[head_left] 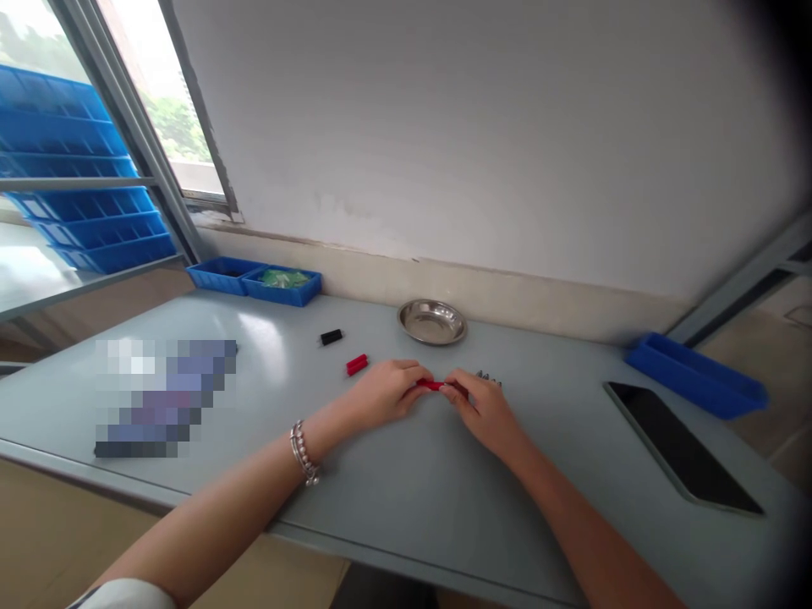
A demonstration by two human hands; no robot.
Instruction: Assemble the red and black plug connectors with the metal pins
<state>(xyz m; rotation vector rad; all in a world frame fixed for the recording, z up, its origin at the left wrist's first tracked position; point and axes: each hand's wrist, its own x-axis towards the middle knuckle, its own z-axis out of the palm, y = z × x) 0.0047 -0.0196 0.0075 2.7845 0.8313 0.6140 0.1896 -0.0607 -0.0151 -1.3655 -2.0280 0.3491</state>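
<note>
A small red piece [432,386] spans the gap between my two hands above the grey table [393,499]. My left hand [390,392] pinches its left end. The fingers of my right hand [480,406] are closed at its right end, where a small dark part shows. Several small metal pieces [490,377] lie just behind my right hand, partly hidden by it. To the left of my hands rest a red part [357,364] and, farther back, a black part [331,337], both with thin metal ends.
A round steel dish [432,322] stands near the wall. Blue bins [285,293] sit at the back left, and a blue tray [698,376] at the right. A dark tablet [682,444] lies at the right; a blurred flat item [165,402] lies left. Blue crates [95,211] are stacked beyond.
</note>
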